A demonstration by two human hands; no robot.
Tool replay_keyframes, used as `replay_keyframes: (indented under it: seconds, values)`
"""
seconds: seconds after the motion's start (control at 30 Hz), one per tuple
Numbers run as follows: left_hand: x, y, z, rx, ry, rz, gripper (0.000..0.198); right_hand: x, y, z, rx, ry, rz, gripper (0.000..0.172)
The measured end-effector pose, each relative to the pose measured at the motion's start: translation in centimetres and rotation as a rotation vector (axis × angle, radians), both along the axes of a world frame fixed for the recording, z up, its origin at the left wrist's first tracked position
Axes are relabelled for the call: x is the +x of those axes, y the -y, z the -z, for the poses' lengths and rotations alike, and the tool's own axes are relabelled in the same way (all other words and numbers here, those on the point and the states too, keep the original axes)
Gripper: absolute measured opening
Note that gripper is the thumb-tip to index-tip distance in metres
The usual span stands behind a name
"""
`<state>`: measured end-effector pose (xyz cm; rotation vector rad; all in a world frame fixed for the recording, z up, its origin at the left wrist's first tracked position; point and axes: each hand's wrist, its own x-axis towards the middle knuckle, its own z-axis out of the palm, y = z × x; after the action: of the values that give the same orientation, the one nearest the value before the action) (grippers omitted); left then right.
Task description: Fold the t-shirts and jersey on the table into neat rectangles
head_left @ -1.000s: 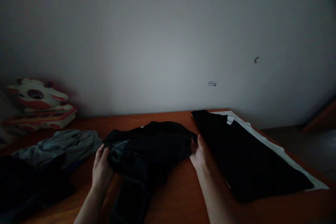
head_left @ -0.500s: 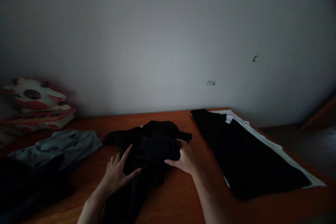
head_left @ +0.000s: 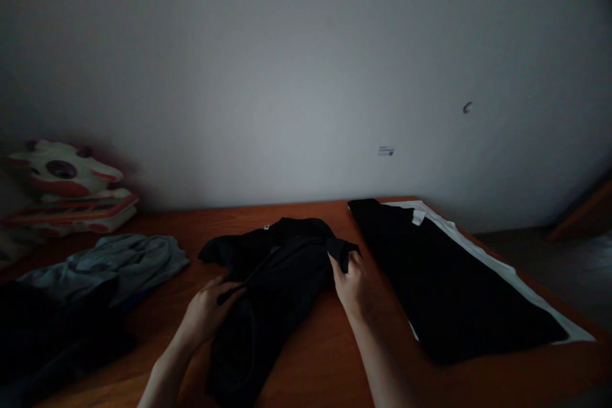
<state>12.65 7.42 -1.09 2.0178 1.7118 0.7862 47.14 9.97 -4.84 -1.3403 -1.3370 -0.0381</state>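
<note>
A rumpled black garment (head_left: 282,287), with a small white tag at its far edge, lies on the wooden tabletop (head_left: 315,357) in front of me. I cannot make out whether it is a shirt or something else. My left hand (head_left: 209,306) is closed on the garment's left edge, pinching a fold of the dark cloth between thumb and fingers. At the right side, my right hand (head_left: 351,277) grips a raised, folded corner of the same garment, thumb toward me and fingers behind the cloth.
Flat on the right lies a black garment (head_left: 444,287) over a white one (head_left: 478,245). To the left are a crumpled grey garment (head_left: 134,261) and a dark heap of cloth (head_left: 62,338). A cow-shaped toy keyboard (head_left: 71,191) stands behind them, against the wall (head_left: 287,76).
My left hand has gone from spread fingers to pinching the garment's left edge. My right hand has moved slightly right and up, lifting a corner. The cloth is drawn out more to the right.
</note>
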Motion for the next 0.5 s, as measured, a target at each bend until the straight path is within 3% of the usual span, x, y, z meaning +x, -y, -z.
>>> replay_keyframes:
  seconds: [0.17,0.37,0.5]
  values:
    - [0.3,0.1,-1.1,0.108,0.253,-0.098,0.044,-0.2,0.1,-0.6,0.01,-0.194,-0.038,0.035]
    - [0.6,0.6,-2.3,0.024,0.413,-0.113,0.05,0.1,-0.2,-0.2,-0.007,-0.307,-0.077,0.031]
    - [0.0,0.4,-2.4,0.073,0.595,-0.324,0.049,0.6,-0.5,-0.2,0.017,-0.341,-0.094,0.032]
